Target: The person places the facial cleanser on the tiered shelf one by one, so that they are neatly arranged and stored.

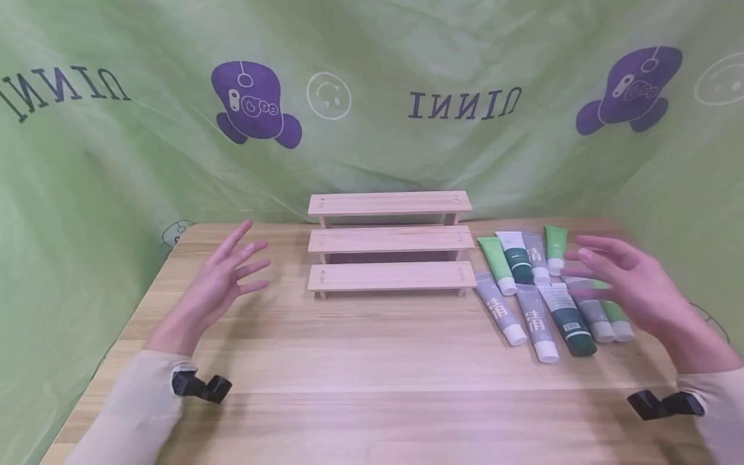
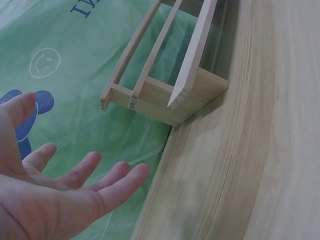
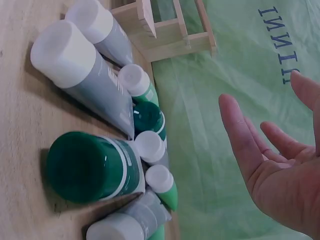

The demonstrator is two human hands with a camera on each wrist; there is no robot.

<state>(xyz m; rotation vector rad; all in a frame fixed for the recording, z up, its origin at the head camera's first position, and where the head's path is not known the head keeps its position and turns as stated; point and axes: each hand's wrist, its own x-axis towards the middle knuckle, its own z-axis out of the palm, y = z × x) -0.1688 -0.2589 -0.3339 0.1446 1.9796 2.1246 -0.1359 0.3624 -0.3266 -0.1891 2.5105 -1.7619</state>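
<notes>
My left hand [image 1: 223,284] hovers over the left part of the table, fingers spread and holding nothing. In the left wrist view the same hand [image 2: 70,190] has its palm turned up, apart from the wooden rack. My right hand [image 1: 636,284] is held above the right end of a group of squeeze tubes, its fingers loosely bent around nothing. Several tubes lie there: grey ones [image 1: 536,323], green ones [image 1: 495,261], and white ones with dark green caps [image 1: 569,320]. A three-tier wooden rack [image 1: 391,278] stands bare at the middle back, left of the tubes.
The wooden table [image 1: 349,387] reaches back to a green cloth [image 1: 372,155] with purple figures and lettering, which also hangs at both sides. A black camera mount [image 1: 200,385] is on the left wrist, another [image 1: 665,405] on the right.
</notes>
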